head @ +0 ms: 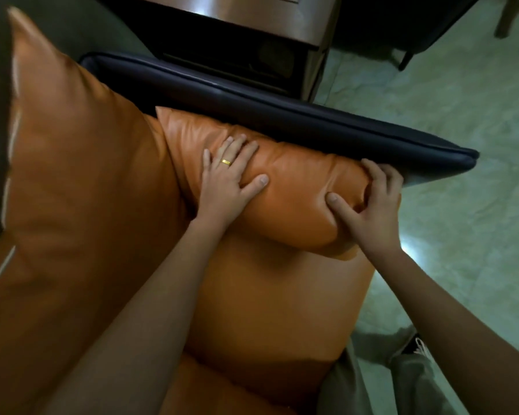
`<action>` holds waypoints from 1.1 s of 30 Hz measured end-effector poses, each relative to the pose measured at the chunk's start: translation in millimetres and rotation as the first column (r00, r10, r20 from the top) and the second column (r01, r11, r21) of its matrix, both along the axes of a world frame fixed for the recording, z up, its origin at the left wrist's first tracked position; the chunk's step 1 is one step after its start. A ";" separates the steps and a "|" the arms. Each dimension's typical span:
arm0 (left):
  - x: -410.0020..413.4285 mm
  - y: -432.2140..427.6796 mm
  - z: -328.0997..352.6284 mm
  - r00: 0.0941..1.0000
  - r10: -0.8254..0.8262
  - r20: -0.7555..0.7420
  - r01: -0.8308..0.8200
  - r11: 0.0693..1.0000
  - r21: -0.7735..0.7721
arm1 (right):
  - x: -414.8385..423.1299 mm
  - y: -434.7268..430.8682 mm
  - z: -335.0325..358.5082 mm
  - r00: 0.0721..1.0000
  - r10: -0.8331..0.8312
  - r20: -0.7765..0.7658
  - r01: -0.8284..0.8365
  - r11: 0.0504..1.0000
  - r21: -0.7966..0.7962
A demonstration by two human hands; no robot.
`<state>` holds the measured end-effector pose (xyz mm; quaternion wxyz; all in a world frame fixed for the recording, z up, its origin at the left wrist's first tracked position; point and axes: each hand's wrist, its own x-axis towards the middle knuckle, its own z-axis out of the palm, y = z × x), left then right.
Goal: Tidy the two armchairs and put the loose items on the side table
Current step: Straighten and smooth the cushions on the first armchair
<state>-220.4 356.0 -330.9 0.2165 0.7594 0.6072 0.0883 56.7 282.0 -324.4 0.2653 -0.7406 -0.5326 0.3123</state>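
An orange leather side cushion [294,187] lies along the dark navy armrest [282,115] of an armchair. My left hand [228,178], with a gold ring, presses flat on the cushion's left half, fingers spread. My right hand [369,202] grips the cushion's right end, thumb dug into the leather and fingers wrapped round the end beneath the armrest's tip. The orange seat cushion [270,301] lies below both hands. A large orange back cushion [81,181] stands at the left.
A metallic side table [261,19] with a dark lower shelf stands just beyond the armrest. Pale green tiled floor [450,121] spreads to the right. Another dark chair with a thin leg [405,59] sits at the top right. My grey trouser leg [387,378] is beside the seat.
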 end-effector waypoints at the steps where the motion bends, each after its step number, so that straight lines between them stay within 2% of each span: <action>1: 7.9 -9.9 1.4 0.998 0.061 0.034 -0.061 0.998 -0.006 | 5.3 -3.2 2.4 1.000 0.016 0.017 -0.016 1.000 0.001; 4: 35.1 -42.6 4.1 0.953 0.274 0.126 -0.273 0.962 -0.026 | 14.4 -15.6 13.7 0.991 0.071 0.112 -0.071 0.997 -0.004; 6: 53.1 -64.6 3.9 0.902 0.399 0.164 -0.396 0.917 -0.052 | 15.9 -25.4 21.4 0.964 0.125 0.234 -0.126 0.992 -0.012; 9: 69.7 -99.5 3.5 0.829 0.506 0.238 -0.493 0.862 -0.116 | 17.1 -42.7 25.7 0.896 0.249 0.368 -0.258 0.966 -0.025; 11: 77.2 -124.5 4.0 0.792 0.553 0.259 -0.529 0.833 -0.161 | 18.0 -52.4 26.0 0.874 0.342 0.346 -0.355 0.934 -0.029; 13: 82.3 -156.2 -2.6 0.766 0.626 0.146 -0.584 0.772 -0.251 | 20.2 -60.1 24.5 0.854 0.453 0.255 -0.465 0.885 -0.014; 14: 83.7 -174.5 -7.9 0.733 0.677 0.066 -0.622 0.706 -0.339 | 22.1 -63.2 24.6 0.835 0.514 0.199 -0.523 0.852 -0.005; 17: 87.3 -233.7 -11.4 0.591 0.794 -0.146 -0.700 0.414 -0.582 | 37.0 -69.2 29.1 0.719 0.691 0.070 -0.692 0.722 -0.026; 20: 108.1 -285.0 15.1 0.458 0.852 -0.255 -0.740 0.206 -0.640 | 65.4 -71.9 42.2 0.570 0.818 -0.070 -0.820 0.563 -0.097; 23: 149.6 -328.5 39.6 0.358 0.885 -0.298 -0.751 0.083 -0.655 | 100.6 -83.5 52.4 0.461 0.867 -0.190 -0.877 0.414 -0.242; 25: 180.7 -349.6 51.9 0.320 0.900 -0.296 -0.762 0.059 -0.645 | 125.2 -90.0 57.1 0.423 0.863 -0.277 -0.884 0.327 -0.334; 28: 219.5 -374.5 71.7 0.279 0.926 -0.254 -0.807 0.083 -0.584 | 156.5 -100.4 58.8 0.243 0.940 -0.238 -0.911 0.137 -0.390; 30: 238.4 -391.5 77.5 0.239 0.944 -0.225 -0.820 0.073 -0.567 | 173.5 -111.8 56.9 0.193 0.956 -0.219 -0.903 0.085 -0.421; 33: 262.0 -418.8 78.1 0.188 0.964 -0.186 -0.809 0.045 -0.585 | 187.9 -131.0 55.7 0.168 0.954 -0.248 -0.898 0.045 -0.437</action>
